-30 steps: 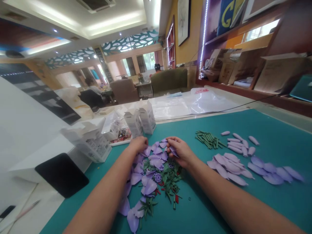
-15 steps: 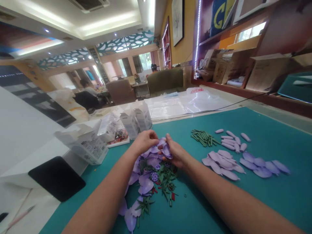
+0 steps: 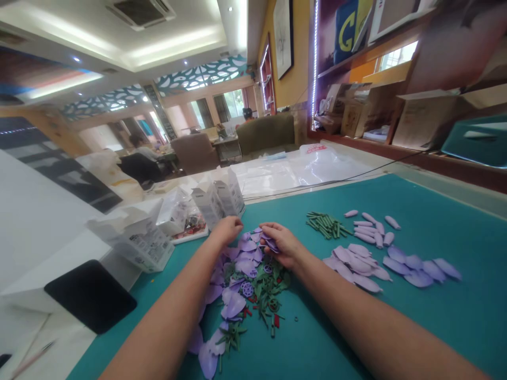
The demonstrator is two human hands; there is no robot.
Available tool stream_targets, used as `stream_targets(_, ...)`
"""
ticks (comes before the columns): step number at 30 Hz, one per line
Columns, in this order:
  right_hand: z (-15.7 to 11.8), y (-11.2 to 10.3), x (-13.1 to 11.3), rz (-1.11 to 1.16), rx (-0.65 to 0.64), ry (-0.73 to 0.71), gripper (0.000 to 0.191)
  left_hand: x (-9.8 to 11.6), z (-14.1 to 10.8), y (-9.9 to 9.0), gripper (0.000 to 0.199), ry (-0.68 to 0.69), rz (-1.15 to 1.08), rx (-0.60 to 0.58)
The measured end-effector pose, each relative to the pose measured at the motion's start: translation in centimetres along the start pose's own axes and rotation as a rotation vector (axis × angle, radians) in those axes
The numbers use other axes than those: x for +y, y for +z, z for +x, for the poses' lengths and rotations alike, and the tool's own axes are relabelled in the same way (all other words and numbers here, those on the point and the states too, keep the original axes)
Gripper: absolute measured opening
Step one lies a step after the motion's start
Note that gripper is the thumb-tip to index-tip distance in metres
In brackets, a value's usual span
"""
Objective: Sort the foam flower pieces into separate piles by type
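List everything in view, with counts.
teal mat: one, teal, under everything
mixed pile of petals, leaves, wheels: one, purple and green, mid-mat
green stems: many, green, right of pile
narrow petals: many, pale lilac, right of stems
wide petals: many, lilac, nearer right
white cartons: three, white, far left mat edge
black pad: one, black, left of mat
left hand: one, bare, at pile
right hand: one, bare, pinching purple petals
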State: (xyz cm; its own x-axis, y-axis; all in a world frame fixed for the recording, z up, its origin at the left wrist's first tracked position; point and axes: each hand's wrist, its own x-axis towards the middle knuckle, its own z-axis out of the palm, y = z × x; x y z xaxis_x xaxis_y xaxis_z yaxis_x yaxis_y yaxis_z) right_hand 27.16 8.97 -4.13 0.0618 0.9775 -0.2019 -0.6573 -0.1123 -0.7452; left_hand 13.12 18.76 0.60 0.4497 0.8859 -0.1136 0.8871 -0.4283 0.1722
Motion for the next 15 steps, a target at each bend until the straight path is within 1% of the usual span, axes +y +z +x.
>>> stream_targets(4,0.2,-0.1,-0.2,0.014,0.013,-0.014,0.018,-0.7,1.9,1.6,0.029,-0.066,0.073,-0.099)
stream_targets(8,0.3,0.0,-0.2,0.012,0.026,-0.022,0.016,-0.5,3.1,2.4,0.030,-0.116,0.105,-0.163)
stream_targets(12,0.3,0.1,-0.3,0.008,0.045,-0.027,0.014,-0.2,3.5,2.6,0.030,-0.133,0.072,-0.172)
stream_targets(15,0.3,0.1,-0.3,0.004,0.045,-0.035,0.013,-0.6,3.4,2.1,0.029,-0.125,-0.006,-0.162)
